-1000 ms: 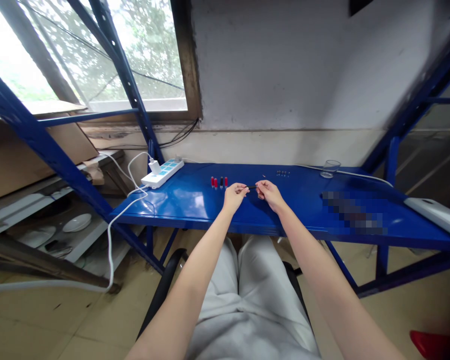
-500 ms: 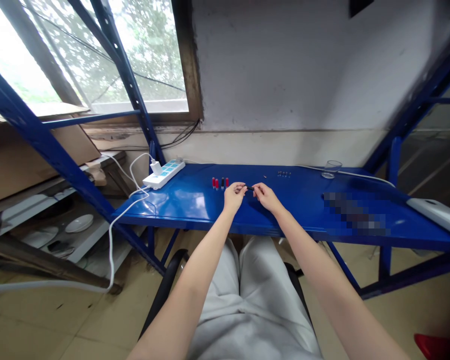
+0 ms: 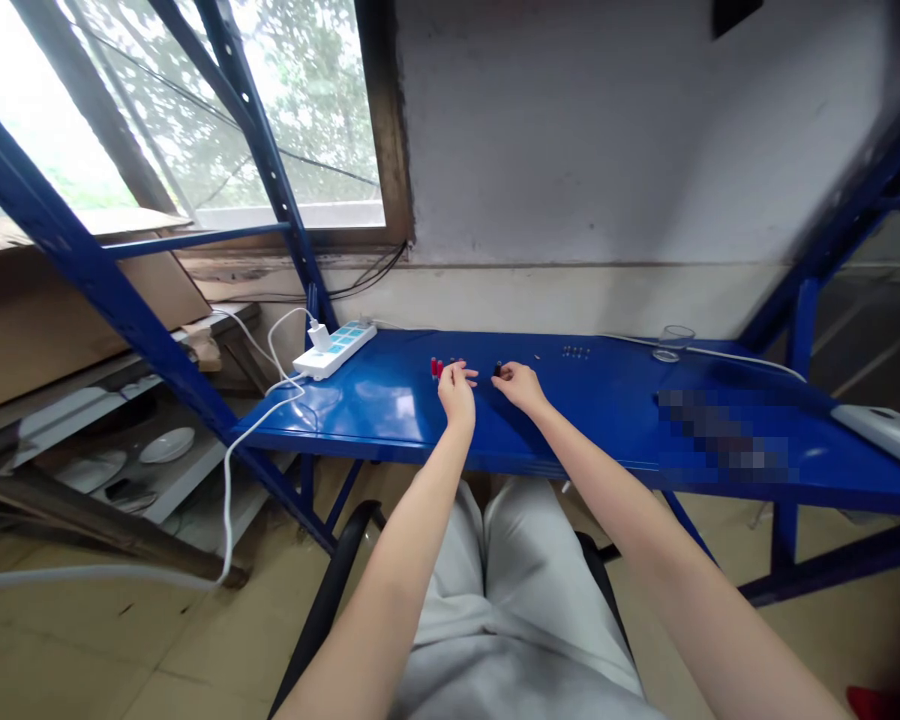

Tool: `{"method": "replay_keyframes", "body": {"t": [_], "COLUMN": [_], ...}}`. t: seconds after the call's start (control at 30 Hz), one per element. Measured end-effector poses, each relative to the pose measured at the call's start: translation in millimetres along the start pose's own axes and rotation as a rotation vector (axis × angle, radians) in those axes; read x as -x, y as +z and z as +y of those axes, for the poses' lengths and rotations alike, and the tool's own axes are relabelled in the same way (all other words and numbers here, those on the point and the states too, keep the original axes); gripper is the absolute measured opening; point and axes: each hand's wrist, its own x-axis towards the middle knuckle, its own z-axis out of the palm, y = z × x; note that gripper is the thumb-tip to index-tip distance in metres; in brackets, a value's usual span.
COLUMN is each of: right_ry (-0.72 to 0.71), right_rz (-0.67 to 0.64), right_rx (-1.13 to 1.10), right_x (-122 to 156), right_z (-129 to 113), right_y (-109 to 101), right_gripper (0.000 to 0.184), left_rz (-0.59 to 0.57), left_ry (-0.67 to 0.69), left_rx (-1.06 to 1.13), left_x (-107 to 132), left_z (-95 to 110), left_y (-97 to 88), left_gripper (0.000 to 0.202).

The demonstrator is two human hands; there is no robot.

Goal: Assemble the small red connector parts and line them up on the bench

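Left hand [image 3: 457, 388] shifted beside red plugs [image 3: 436, 368]; power strip [image 3: 335, 349] beyond.

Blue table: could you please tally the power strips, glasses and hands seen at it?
Power strip: 1
Glass: 1
Hands: 2, left hand and right hand
Total: 4

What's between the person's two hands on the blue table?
A small black piece sits there, right at the fingertips of the right hand. The rest of the gap to the left hand is bare blue table, in the head view.
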Motion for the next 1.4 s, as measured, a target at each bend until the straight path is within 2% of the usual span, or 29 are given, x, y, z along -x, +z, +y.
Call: {"method": "replay_keyframes", "body": {"t": [0.1, 0.4, 0.63, 0.73, 0.87, 0.97, 1.03, 1.17, 1.23, 1.4], "right_ry": [0.041, 0.009, 0.026, 0.041, -0.030, -0.170, -0.219, -0.081, -0.027, -0.047], "right_rz": [-0.031, -0.089, -0.133, -0.169, -0.157, -0.096, -0.071, -0.054, -0.030, -0.052], "right_rx": [0.073, 0.200, 0.266, 0.300, 0.406, 0.452, 0.392, 0.093, 0.026, 0.087], "right_x": [-7, -22, -22, -21, -11, 6, 17, 28, 28, 29], "right_z": [-8, -14, -20, -21, -13, 2, 13, 27, 29, 26], "right_y": [9, 36, 37, 33, 19, 3, -8, -21, -23, -23], "right_gripper": [0.008, 0.015, 0.018, 0.021, 0.032, 0.031, 0.026, 0.024, 0.025, 0.019], "left_rz": [0.058, 0.113, 0.116, 0.093, -0.011, -0.169, -0.298, -0.504, -0.536, -0.542], "left_ry": [-0.070, -0.118, -0.130, -0.095, -0.030, 0.010, 0.004, -0.001, 0.010, 0.007], "left_rx": [0.059, 0.107, 0.095, 0.049, -0.079, -0.199, -0.295, -0.442, -0.455, -0.438], "left_x": [-1, -2, -3, -2, 2, 5, 6, 6, 6, 6], "left_z": [2, 4, 3, 2, 1, 1, 0, -5, -8, -8], "left_y": [-1.1, -0.7, 0.0, 0.0, 0.2, 1.3, 2.5, 4.1, 4.0, 3.3], "left_gripper": [0.026, 0.024, 0.024, 0.025, 0.025, 0.026, 0.025, 0.022, 0.022, 0.020]}}
